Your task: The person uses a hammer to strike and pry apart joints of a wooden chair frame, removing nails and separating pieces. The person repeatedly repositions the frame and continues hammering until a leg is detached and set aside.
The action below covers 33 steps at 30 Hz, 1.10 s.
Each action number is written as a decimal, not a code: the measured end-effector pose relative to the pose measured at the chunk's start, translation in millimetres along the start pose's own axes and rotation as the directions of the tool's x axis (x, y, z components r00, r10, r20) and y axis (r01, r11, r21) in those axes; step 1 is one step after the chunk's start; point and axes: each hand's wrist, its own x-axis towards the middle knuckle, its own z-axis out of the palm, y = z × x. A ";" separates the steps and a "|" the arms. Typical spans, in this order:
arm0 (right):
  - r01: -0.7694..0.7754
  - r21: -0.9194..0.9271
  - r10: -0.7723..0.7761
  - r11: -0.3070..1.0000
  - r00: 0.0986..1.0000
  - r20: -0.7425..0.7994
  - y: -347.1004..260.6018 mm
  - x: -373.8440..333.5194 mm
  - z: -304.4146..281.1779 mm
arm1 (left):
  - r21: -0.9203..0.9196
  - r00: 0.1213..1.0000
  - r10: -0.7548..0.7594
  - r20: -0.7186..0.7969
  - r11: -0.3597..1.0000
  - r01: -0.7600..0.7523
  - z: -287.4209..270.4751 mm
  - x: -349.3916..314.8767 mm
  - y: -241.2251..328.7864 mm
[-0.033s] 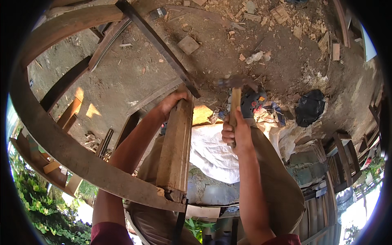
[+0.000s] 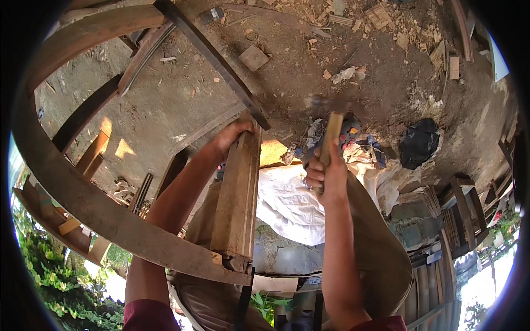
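Grooved wooden beam (image 2: 234,198) runs lengthwise between the forearms, near end at the chipped end of the curved wooden rim (image 2: 127,220), far end by the dark slat (image 2: 212,63); left hand (image 2: 234,137) has fingers wrapped over that far end, though the undersides are hidden. Right hand (image 2: 327,168) is closed round the hammer (image 2: 333,127) by its wooden handle, head blurred; reads head-heavy and rigid, best held low on the handle, while the beam looks stiff, fairly heavy, not slippery, safest gripped clear of the chipped joint. Dirt floor (image 2: 165,127) looks uneven, wood scraps (image 2: 381,19) ahead, white sheet (image 2: 290,201) below, black bag (image 2: 418,143) off right.
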 end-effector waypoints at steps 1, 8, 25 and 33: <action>0.133 0.126 -0.135 0.983 0.991 0.011 0.3 9.0 -2.5 | -0.032 0.999 -0.033 0.003 0.999 0.034 -3.2 -0.4 -2.0; -0.198 -0.153 0.207 0.968 0.977 0.045 3.0 6.6 7.9 | 0.102 0.980 0.150 -0.131 0.985 -0.138 10.8 -7.8 3.1; -0.313 -0.177 0.330 0.933 0.941 0.078 12.6 32.2 10.6 | 0.064 0.994 0.027 0.109 0.997 -0.034 -4.7 13.2 14.4; -0.296 -0.333 0.329 0.895 0.943 0.044 14.1 18.8 27.9 | 0.083 1.000 -0.006 -0.008 0.997 0.007 4.3 2.0 24.7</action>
